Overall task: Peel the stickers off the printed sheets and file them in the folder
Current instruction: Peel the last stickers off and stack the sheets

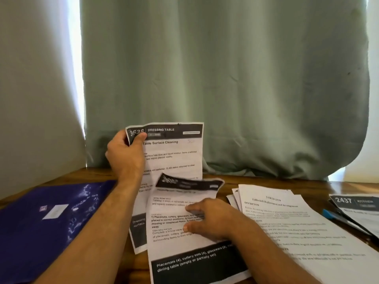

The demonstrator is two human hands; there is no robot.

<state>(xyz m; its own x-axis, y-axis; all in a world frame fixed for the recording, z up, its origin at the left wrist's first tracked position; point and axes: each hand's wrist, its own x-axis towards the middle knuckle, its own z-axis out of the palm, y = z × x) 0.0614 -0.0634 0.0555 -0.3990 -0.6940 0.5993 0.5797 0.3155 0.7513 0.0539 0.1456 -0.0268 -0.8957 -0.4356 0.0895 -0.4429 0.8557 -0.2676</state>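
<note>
Upright white printed "Dressing Table" sheet (174, 152), long axis vertical, is pinched at its top-left corner by the left hand (125, 152), right of the purple plastic folder (47, 222); the right hand (213, 218) presses flat.

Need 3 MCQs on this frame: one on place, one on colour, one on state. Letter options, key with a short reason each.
1. Where does the folder lie?
A. to the left of the sheets, on the table
B. on top of the paper stack at right
C. propped against the curtain

2. What colour is the folder?
A. red
B. dark blue
C. yellow

3. What is the left hand doing?
A. lying flat on the folder
B. holding sheet 3638 up by its top left corner
C. hanging with nothing in its grip

Answers:
1 A: it lies flat at the left, beside the left forearm.
2 B: its cover is dark blue with pale streaks.
3 B: the thumb lies over the printed number while the sheet stands upright; the right hand rests on the lower sheet.
</note>
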